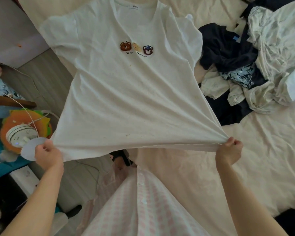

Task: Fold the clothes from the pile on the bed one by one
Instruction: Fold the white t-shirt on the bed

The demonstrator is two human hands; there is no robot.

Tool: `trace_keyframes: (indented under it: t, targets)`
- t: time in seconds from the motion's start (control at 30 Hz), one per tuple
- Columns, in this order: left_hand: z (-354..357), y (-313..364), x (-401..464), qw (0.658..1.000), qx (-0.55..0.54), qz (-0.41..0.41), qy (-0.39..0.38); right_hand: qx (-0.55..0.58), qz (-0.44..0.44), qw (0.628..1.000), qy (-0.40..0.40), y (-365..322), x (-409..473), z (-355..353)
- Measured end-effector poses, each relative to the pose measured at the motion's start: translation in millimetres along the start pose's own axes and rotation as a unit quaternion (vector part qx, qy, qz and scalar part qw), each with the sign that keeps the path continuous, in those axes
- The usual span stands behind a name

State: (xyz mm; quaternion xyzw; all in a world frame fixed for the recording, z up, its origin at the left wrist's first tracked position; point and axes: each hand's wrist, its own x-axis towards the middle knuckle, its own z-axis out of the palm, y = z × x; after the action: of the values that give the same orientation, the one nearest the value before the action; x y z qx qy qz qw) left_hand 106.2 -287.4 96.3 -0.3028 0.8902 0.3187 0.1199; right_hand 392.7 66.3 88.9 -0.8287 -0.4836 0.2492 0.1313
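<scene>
T-shirt: white, three small bears printed on the chest, spread front-up, collar end on the bed, hem pulled tight toward the person.
Left hand: fingers curled, pinches the left hem corner.
Right hand: fingers curled, pinches the right hem corner.
Pile: dark and pale clothes, crumpled, on the bed right of the T-shirt.

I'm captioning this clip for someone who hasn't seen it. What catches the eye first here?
A white T-shirt with three small bear patches lies stretched across the bed's middle, both hands, left hand and right hand, pinching its hem corners. To its right sits a jumbled pile of dark and white clothes.
</scene>
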Motion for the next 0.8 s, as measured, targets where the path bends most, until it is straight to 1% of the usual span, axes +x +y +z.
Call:
trace_keyframes:
  t: [0.03,0.1,0.17,0.23,0.3,0.37,0.43,0.6,0.73,0.8]
  targets:
    - [0.7,-4.5,1.6,0.998,0.054,0.007,-0.018,-0.033,0.001,0.999,-0.014,4.8,1.1,0.7]
    - [5.2,-17.3,9.0,0.986,0.146,-0.003,-0.081,-0.087,0.032,0.994,-0.056,13.3,7.9,6.7]
    - [12.7,-30.6,15.8,0.971,0.169,-0.047,-0.164,-0.127,0.064,0.985,-0.097,11.6,12.6,16.8]
    - [20.6,-35.8,13.2,0.948,0.178,-0.104,-0.244,-0.167,0.045,0.975,-0.137,5.3,11.2,30.6]
    - [28.6,-35.6,10.9,0.937,0.175,-0.116,-0.278,-0.181,-0.017,0.968,-0.174,-6.9,0.9,45.2]
    - [34.4,-25.9,13.6,0.942,0.147,-0.102,-0.283,-0.175,-0.089,0.957,-0.211,-24.9,-17.4,60.7]
    - [39.9,-8.8,21.9,0.944,0.117,-0.088,-0.297,-0.175,-0.16,0.939,-0.248,-46.3,-38.6,78.0]
    - [58.0,42.3,54.8,0.936,0.027,-0.074,-0.342,-0.167,-0.298,0.883,-0.322,-102.8,-91.0,128.7]
    - [79.0,83.5,85.8,0.925,-0.048,-0.077,-0.369,-0.188,-0.387,0.829,-0.356,-152.9,-129.3,176.3]
    - [92.2,104.4,101.5,0.919,-0.086,-0.089,-0.373,-0.194,-0.429,0.806,-0.36,-182.2,-142.6,199.3]
